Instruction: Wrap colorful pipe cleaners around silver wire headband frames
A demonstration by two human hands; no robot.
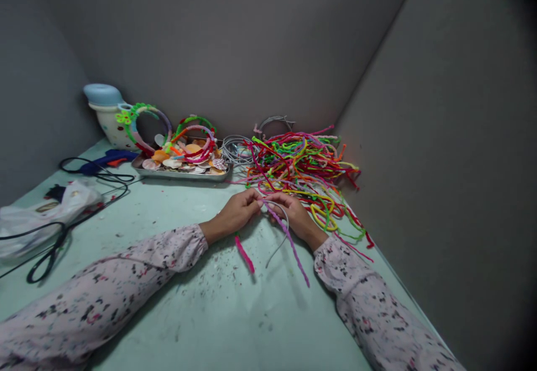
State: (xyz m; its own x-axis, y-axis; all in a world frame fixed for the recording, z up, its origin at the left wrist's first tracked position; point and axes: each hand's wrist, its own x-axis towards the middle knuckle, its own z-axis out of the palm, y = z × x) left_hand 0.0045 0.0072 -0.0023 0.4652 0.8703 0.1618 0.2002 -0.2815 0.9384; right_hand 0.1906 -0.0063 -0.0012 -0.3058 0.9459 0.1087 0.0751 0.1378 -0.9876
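My left hand [238,211] and my right hand [295,217] meet fingertip to fingertip over the middle of the table, both closed in a pinch. A purple pipe cleaner [296,252] runs from between the fingertips and slants down toward me. Beside it, a thin grey wire [278,247] curves out of the same spot and bends back under my right hand. The exact contact of fingers, wire and pipe cleaner is partly hidden. Below my left hand a bright pink pipe cleaner [244,254] with a green end sticks out; whether that hand holds it is unclear.
Behind my right hand lies a tangled heap of coloured pipe cleaners [297,161], with coiled wire [237,150] beside it. A metal tray [184,176] holds shells and decorated headbands. Farther left are a blue-lidded container [109,114], a black cable [62,236] and a plastic bag [37,228].
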